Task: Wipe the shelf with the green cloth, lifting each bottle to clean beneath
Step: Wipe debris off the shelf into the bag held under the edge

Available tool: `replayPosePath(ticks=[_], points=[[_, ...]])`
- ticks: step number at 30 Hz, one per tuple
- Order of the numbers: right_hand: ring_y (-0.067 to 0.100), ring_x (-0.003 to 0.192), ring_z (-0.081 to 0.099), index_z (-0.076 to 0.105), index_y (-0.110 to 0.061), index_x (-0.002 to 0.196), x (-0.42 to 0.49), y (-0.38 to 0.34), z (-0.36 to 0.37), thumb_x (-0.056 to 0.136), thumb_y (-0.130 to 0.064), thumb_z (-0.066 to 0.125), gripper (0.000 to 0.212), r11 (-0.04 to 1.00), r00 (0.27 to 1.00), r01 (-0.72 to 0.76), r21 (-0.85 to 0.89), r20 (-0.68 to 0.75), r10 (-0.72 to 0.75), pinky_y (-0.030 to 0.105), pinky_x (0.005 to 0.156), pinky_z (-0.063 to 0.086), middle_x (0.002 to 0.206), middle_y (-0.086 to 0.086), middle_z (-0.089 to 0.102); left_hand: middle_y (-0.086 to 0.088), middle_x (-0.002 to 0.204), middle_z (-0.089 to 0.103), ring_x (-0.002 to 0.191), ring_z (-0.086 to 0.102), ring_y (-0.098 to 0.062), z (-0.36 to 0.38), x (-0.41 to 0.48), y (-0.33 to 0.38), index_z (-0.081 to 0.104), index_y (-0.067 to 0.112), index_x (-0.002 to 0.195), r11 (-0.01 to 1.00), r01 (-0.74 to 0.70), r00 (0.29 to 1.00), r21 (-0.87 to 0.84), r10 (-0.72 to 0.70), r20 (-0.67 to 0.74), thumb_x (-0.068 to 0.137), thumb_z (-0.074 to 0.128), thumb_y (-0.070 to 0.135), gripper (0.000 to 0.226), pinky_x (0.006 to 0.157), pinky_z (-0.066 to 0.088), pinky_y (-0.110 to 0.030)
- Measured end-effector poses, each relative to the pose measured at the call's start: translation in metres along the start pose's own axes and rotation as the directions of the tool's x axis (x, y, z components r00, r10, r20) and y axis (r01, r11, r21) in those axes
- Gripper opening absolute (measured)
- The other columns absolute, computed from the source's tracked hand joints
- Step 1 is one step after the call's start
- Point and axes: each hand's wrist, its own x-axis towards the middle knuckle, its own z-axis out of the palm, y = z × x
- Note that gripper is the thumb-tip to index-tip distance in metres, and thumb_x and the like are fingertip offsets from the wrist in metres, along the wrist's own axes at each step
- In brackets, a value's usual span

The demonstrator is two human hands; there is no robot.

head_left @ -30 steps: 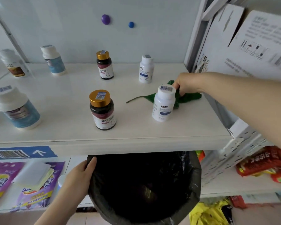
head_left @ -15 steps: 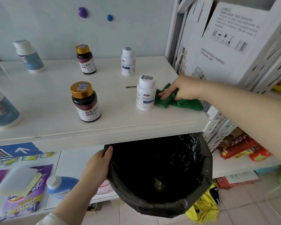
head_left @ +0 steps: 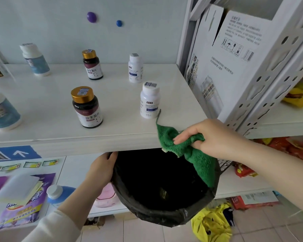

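My right hand [head_left: 212, 137] grips the green cloth [head_left: 187, 154], which hangs off the front edge of the white shelf [head_left: 122, 135] over a black-lined bin [head_left: 164, 213]. My left hand [head_left: 101, 170] holds the bin's rim just under the shelf. On the shelf stand a white bottle [head_left: 149, 100] near the cloth, a second white bottle [head_left: 135, 68] behind it, a dark gold-capped bottle [head_left: 87, 107] at the front and another [head_left: 92, 65] at the back. Blue-labelled white bottles stand at the back left [head_left: 35, 60] and far left [head_left: 0, 112].
A white cardboard box [head_left: 234, 63] and a perforated white rack post [head_left: 273, 70] close off the shelf's right end. Below lie purple packets [head_left: 19, 206], a blue bottle [head_left: 58, 193] and red snack bags [head_left: 287, 149]. A yellow bag [head_left: 210, 224] lies on the tiled floor.
My right hand has swept the green cloth from beside the white bottle forward off the shelf's front edge, over the bin. My left hand has raised the bin closer under the shelf.
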Motion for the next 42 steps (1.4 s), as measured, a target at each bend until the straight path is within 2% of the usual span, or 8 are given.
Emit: replayPosePath(ticks=[4, 9, 14, 19, 22, 29, 38, 42], points=[[0.015, 0.105, 0.060, 0.067, -0.046, 0.085, -0.011, 0.004, -0.001, 0.082, 0.000, 0.060, 0.046, 0.961, 0.996, -0.080, 0.265, -0.016, 0.087, 0.031, 0.099, 0.042, 0.116, -0.017, 0.062, -0.009, 0.097, 0.059, 0.095, 0.055, -0.031, -0.001, -0.004, -0.001, 0.060, 0.018, 0.091, 1.000, 0.008, 1.000, -0.022, -0.008, 0.011, 0.092, 0.039, 0.043, 0.033, 0.090, 0.046, -0.044], [0.001, 0.087, 0.057, 0.062, -0.043, 0.075, 0.001, 0.000, -0.043, 0.081, 0.004, 0.058, 0.048, 0.914, 0.926, -0.050, 0.402, -0.323, 0.193, 0.013, 0.071, 0.042, 0.089, -0.019, 0.062, -0.012, 0.093, 0.061, 0.093, 0.057, -0.032, 0.001, -0.010, -0.004, 0.061, 0.013, 0.091, 1.000, 0.026, 1.000, -0.010, -0.026, -0.007, 0.093, 0.038, 0.042, 0.037, 0.087, 0.048, -0.042], [0.018, 0.108, 0.054, 0.063, -0.030, 0.112, 0.055, 0.001, -0.038, 0.084, -0.004, 0.056, 0.038, 0.987, 0.846, -0.127, 0.094, -0.509, 0.157, 0.020, 0.087, 0.035, 0.122, 0.000, 0.060, -0.011, 0.092, 0.061, 0.093, 0.056, -0.032, 0.001, -0.013, -0.003, 0.062, 0.012, 0.094, 1.000, 0.025, 0.999, -0.013, -0.026, -0.040, 0.092, 0.039, 0.042, 0.038, 0.088, 0.047, -0.043], [0.003, 0.055, 0.045, 0.057, -0.030, 0.121, 0.079, 0.018, -0.002, 0.090, -0.022, 0.053, 0.032, 0.990, 0.902, -0.143, -0.004, -0.412, 0.129, 0.001, 0.047, 0.030, 0.120, 0.005, 0.063, -0.002, 0.075, 0.059, 0.083, 0.055, -0.028, 0.003, -0.015, -0.007, 0.054, 0.023, 0.068, 1.000, 0.007, 0.998, -0.029, -0.009, -0.065, 0.092, 0.040, 0.041, 0.033, 0.075, 0.044, -0.037], [0.004, 0.041, 0.043, 0.062, -0.026, 0.115, 0.060, 0.013, 0.012, 0.088, -0.022, 0.057, 0.028, 0.999, 0.877, -0.044, -0.012, -0.479, 0.033, 0.001, 0.045, 0.033, 0.098, 0.003, 0.069, 0.000, 0.071, 0.058, 0.076, 0.054, -0.025, 0.005, -0.018, -0.010, 0.053, 0.023, 0.066, 0.999, 0.001, 0.998, -0.050, -0.004, -0.065, 0.093, 0.039, 0.040, 0.035, 0.068, 0.043, -0.035], [0.000, 0.075, 0.056, 0.068, -0.036, 0.100, -0.024, -0.006, 0.084, 0.081, -0.016, 0.066, 0.028, 0.973, 0.951, 0.183, 0.142, -0.275, -0.139, 0.001, 0.071, 0.039, 0.093, -0.008, 0.062, 0.001, 0.076, 0.060, 0.079, 0.057, -0.023, 0.010, -0.040, -0.030, 0.054, 0.023, 0.069, 0.992, 0.074, 0.991, -0.104, -0.085, -0.107, 0.091, 0.040, 0.044, 0.033, 0.075, 0.045, -0.039], [-0.002, 0.056, 0.061, 0.068, -0.019, 0.097, -0.021, -0.060, 0.140, 0.081, -0.013, 0.066, 0.017, 0.946, 0.956, 0.285, 0.154, -0.118, -0.269, 0.007, 0.048, 0.037, 0.056, -0.028, 0.055, -0.005, 0.086, 0.065, 0.088, 0.058, -0.027, -0.035, -0.127, -0.114, 0.061, 0.020, 0.083, 0.943, 0.260, 0.918, -0.209, -0.309, -0.250, 0.089, 0.039, 0.049, 0.037, 0.081, 0.047, -0.040], [-0.016, 0.069, 0.057, 0.069, -0.016, 0.100, -0.024, -0.123, 0.178, 0.080, -0.011, 0.068, 0.020, 0.880, 0.895, 0.445, 0.166, -0.069, -0.440, -0.003, 0.064, 0.038, 0.092, -0.008, 0.069, 0.001, 0.068, 0.056, 0.075, 0.052, -0.024, -0.082, -0.171, -0.157, 0.055, 0.012, 0.073, 0.939, 0.292, 0.863, -0.184, -0.341, -0.372, 0.093, 0.038, 0.042, 0.040, 0.059, 0.036, -0.030]])
